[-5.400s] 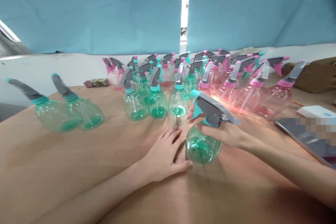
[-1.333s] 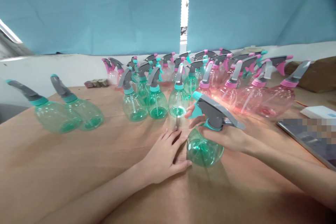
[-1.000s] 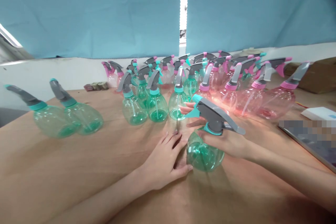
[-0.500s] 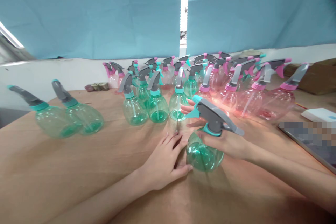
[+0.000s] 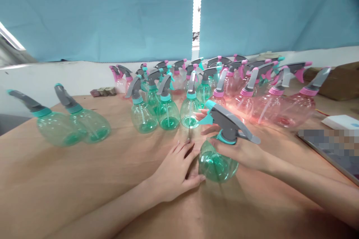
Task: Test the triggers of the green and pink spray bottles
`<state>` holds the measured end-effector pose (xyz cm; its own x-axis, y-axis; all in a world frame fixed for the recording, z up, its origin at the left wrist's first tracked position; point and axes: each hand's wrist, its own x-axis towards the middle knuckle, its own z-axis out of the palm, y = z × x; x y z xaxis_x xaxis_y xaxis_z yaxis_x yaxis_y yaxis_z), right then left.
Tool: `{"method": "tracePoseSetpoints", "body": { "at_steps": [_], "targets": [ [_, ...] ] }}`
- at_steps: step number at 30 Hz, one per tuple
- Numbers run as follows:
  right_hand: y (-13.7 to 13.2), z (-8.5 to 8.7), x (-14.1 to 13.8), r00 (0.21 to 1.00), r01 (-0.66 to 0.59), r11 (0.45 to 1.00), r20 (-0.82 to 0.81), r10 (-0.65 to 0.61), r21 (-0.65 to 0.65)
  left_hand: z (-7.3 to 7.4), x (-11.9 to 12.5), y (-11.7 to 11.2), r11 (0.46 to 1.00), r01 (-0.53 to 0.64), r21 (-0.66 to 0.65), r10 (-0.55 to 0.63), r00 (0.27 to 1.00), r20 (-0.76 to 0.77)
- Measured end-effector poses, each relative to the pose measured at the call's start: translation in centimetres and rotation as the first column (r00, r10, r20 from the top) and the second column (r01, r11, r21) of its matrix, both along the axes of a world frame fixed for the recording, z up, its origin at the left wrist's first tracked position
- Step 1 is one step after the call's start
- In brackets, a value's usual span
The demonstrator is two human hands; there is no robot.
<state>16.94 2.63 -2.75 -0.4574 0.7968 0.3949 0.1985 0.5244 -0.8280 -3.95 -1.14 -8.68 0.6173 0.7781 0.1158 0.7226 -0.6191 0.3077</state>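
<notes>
A green spray bottle (image 5: 218, 164) with a grey and turquoise trigger head stands slightly tilted near the middle of the table. Around its neck, just below the head, is my right hand (image 5: 238, 153), thumb on the near side and fingers reaching out behind it. My left hand (image 5: 171, 173) lies on the tabletop just left of this bottle, fingers stretched out and nothing in them. Its thumb tip is close to the bottle's base; whether they touch I cannot tell. Beyond the hands stand more green spray bottles (image 5: 168, 114).
Two green spray bottles (image 5: 92, 125) stand at the left. Several pink spray bottles (image 5: 267, 108) fill the back right. At the right edge lie a flat dark device (image 5: 331, 153) and a white box (image 5: 340, 122), with a brown box (image 5: 340, 82) behind. The brown tabletop (image 5: 70, 179) extends leftward.
Almost nothing differs. My right fingers behind the bottle have shifted very slightly; both hands and the bottle stay in place.
</notes>
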Motion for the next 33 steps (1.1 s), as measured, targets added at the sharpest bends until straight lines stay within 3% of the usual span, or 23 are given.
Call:
{"method": "tracePoseSetpoints", "body": {
  "at_steps": [14,28,33],
  "targets": [
    [0.26,-0.43,0.29,0.997,0.008,1.000,0.071,-0.009,0.016,0.24,0.15,0.02,1.000,-0.013,-0.017,0.013,1.000,-0.015],
    [0.09,-0.43,0.09,0.999,0.039,0.999,0.000,-0.039,0.009,0.48,0.24,0.07,1.000,-0.010,-0.007,0.010,0.999,-0.034],
    [0.24,-0.45,0.20,0.989,0.118,0.992,0.085,-0.122,0.046,0.37,0.24,0.06,1.000,-0.009,0.011,0.009,0.998,-0.056]
  ]
}}
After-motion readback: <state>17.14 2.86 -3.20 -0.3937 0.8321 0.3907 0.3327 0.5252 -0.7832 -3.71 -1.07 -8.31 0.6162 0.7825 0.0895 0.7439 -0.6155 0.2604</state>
